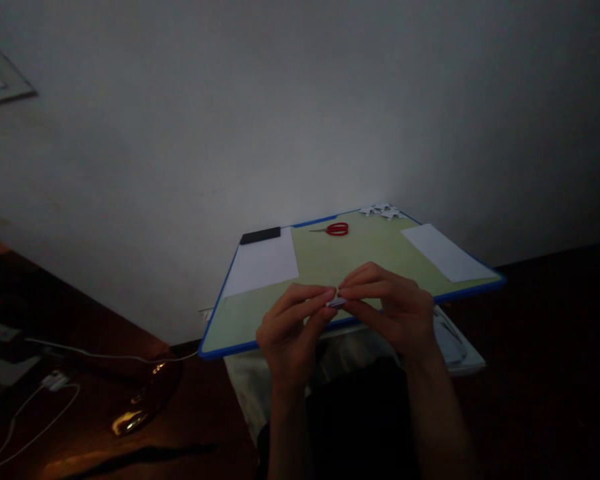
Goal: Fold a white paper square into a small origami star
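Observation:
Between my two hands, over the near edge of the table, is a small folded piece of white paper [336,303]. My left hand [295,327] pinches its left end between thumb and fingers. From the other side, my right hand [393,310] grips the right end the same way, fingertips almost meeting the left ones. Most of the paper is hidden by the fingers, so its exact shape cannot be made out. Beyond the hands, a pair of scissors [336,229] with red handles lies on the table, blades pointing left.
The pale green tabletop [325,257] has a blue rim. White sheets [265,267] lie at left beneath a dark flat object [261,235]; more white paper [447,253] lies right. Several folded paper pieces [383,211] sit at the back right. A white cable [115,358] runs left.

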{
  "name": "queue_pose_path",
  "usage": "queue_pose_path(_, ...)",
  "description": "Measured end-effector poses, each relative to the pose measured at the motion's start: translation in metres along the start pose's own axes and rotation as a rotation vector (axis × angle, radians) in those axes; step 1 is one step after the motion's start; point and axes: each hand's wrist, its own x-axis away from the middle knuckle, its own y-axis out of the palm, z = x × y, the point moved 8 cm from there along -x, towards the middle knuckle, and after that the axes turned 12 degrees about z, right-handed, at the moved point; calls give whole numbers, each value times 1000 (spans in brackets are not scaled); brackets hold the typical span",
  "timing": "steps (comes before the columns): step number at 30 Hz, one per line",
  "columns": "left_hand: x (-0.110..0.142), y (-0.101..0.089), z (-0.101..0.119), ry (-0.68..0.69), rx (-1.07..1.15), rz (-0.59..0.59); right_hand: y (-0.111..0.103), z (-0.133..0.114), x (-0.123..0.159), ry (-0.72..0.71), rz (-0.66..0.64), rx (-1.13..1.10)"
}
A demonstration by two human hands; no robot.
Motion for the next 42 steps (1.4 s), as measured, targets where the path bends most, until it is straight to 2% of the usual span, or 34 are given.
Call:
queue_pose_path(10,-2,2,3,22,-15,10,3,-10,-3,-60,-22,82)
queue_pose_path(26,-2,5,3,37,-105,26,-1,-7,-3,-32,71,104)
queue_pose_path(31,-2,6,7,87,-90,38,-1,-5,-3,-2,74,91)
queue_pose_path(38,1,-3,7,92,-142,148,3,8,1,130,103,72)
queue_pose_path(42,2,-5,7,101,-157,183,4,9,1,116,96,69)
